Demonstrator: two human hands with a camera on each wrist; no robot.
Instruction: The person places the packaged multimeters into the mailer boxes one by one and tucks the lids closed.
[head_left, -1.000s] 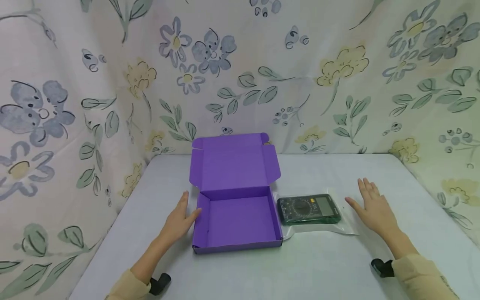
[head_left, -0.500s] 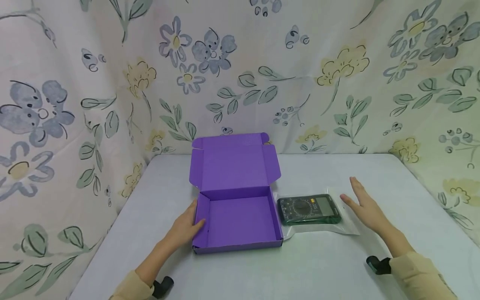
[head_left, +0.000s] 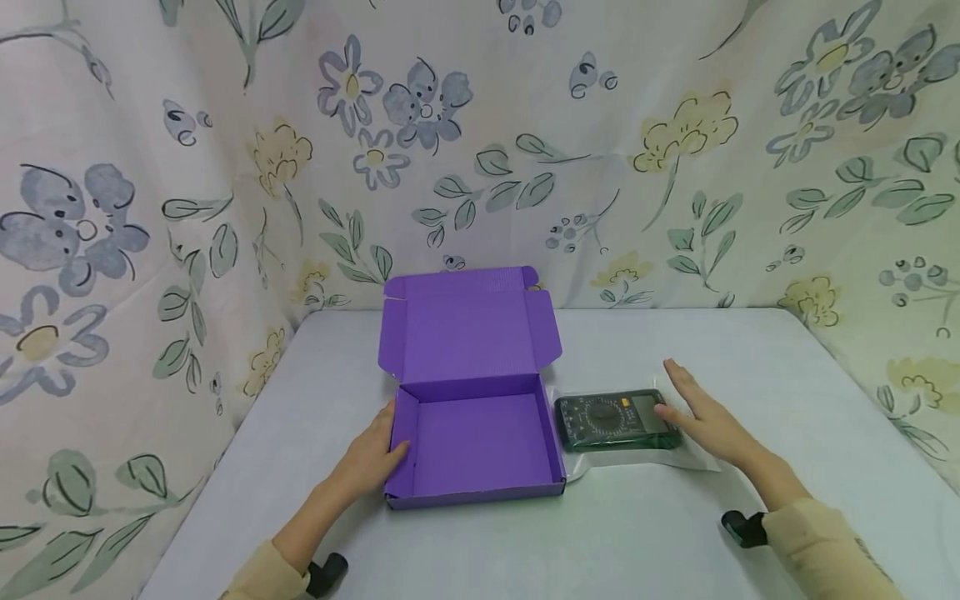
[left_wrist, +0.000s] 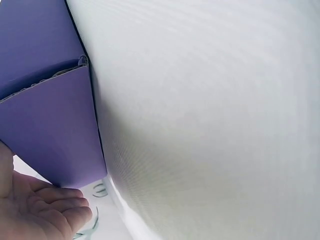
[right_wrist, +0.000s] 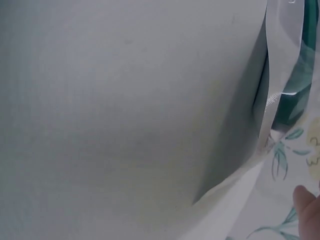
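Note:
An open purple cardboard box point(head_left: 480, 442) lies on the table with its lid point(head_left: 467, 333) folded back. My left hand point(head_left: 367, 457) grips the box's left wall, thumb over the rim and fingers along the outside; in the left wrist view the hand point(left_wrist: 42, 210) shows at the box's side point(left_wrist: 55, 125). To the right of the box lies a multimeter point(head_left: 603, 419) in a clear plastic bag point(head_left: 697, 454). My right hand point(head_left: 708, 421) is held with straight fingers at the multimeter's right end, its thumb overlapping the screen. The right wrist view catches the bag's edge point(right_wrist: 280, 65) and one fingertip point(right_wrist: 304, 200).
A white table point(head_left: 600, 533) carries everything. Floral fabric point(head_left: 480, 150) hangs behind it and along both sides. Black wrist mounts point(head_left: 326, 575) sit at both beige sleeves point(head_left: 817, 542).
My left hand has moved in and taken hold of the box's left wall. My right hand has moved left to the multimeter's right end. Box and multimeter lie where they were.

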